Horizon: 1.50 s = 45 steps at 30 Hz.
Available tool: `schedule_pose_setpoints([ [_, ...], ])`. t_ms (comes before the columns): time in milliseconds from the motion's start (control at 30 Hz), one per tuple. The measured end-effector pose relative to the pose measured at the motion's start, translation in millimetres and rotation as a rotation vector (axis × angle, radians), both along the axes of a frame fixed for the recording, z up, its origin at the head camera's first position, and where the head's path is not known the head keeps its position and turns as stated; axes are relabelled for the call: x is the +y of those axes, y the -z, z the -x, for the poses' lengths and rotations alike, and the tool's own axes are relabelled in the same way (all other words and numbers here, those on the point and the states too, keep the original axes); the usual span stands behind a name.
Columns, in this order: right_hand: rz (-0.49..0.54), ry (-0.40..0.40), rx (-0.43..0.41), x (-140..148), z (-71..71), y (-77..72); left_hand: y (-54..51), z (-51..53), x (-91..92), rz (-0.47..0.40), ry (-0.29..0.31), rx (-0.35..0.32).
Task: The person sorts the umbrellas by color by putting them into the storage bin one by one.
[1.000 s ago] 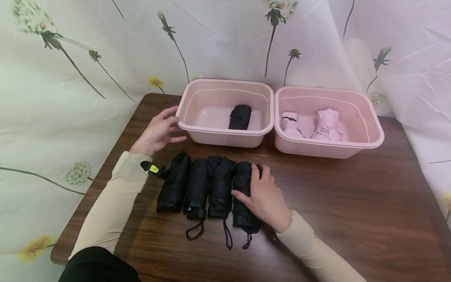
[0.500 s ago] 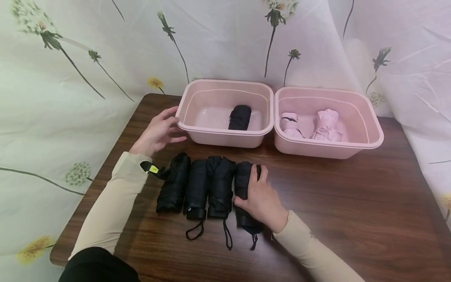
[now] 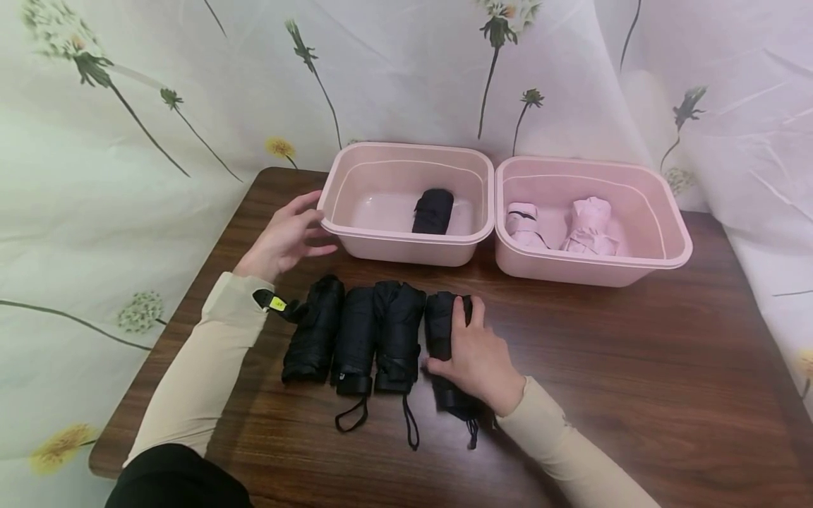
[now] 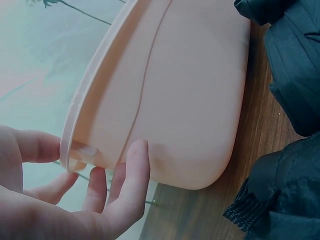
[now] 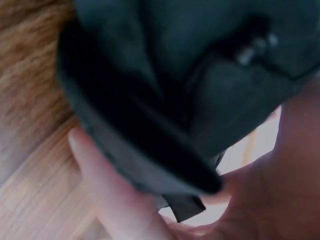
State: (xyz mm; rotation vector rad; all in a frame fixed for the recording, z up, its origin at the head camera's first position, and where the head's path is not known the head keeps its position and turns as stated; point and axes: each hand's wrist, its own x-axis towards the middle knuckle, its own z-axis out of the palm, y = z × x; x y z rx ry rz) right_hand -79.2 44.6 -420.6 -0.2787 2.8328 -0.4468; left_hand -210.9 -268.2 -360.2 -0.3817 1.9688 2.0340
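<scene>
Four folded black umbrellas lie side by side on the brown table. My right hand grips the rightmost umbrella, thumb on its left side and fingers over its right; the right wrist view shows the black fabric close up against the hand. A gap parts it from the third umbrella. My left hand touches the left end of the left pink bin, its fingers spread at the rim, as the left wrist view also shows on the bin wall. One black umbrella lies inside that bin.
The right pink bin stands against the left one and holds two pink folded umbrellas. A flower-print cloth hangs behind the table. Wrist loops trail from several black umbrellas toward the front.
The rightmost black umbrella has shifted slightly right in my right hand, its lower end swinging further right and away from the third umbrella. My left hand and the bins stay in place.
</scene>
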Motion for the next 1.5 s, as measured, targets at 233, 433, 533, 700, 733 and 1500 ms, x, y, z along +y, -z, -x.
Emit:
schedule_pose_setpoints([
  [233, 0.049, 0.002, -0.027, 1, 0.9, 0.6, 0.2, -1.8, -0.1, 0.005, 0.003, -0.002],
  [433, 0.107, 0.013, -0.056, 4, 2.7, 3.6, 1.6, -3.4, -0.5, 0.022, 0.006, 0.005],
  [533, 0.123, 0.021, -0.067, 6, 3.6, 4.2, 1.1, -3.9, -0.3, 0.024, 0.007, 0.004],
  [700, 0.15, 0.037, -0.057, 10, 4.8, 3.9, 0.2, -3.9, 0.6, 0.024, 0.011, 0.003],
  [733, 0.159, 0.04, -0.057, 11, 5.2, 3.8, 0.0, -3.8, 0.9, 0.021, 0.009, 0.003],
  [1500, 0.29, 0.085, 0.008, 32, 7.9, -28.1, -0.3, -1.6, 0.5, 0.019, -0.009, -0.004],
])
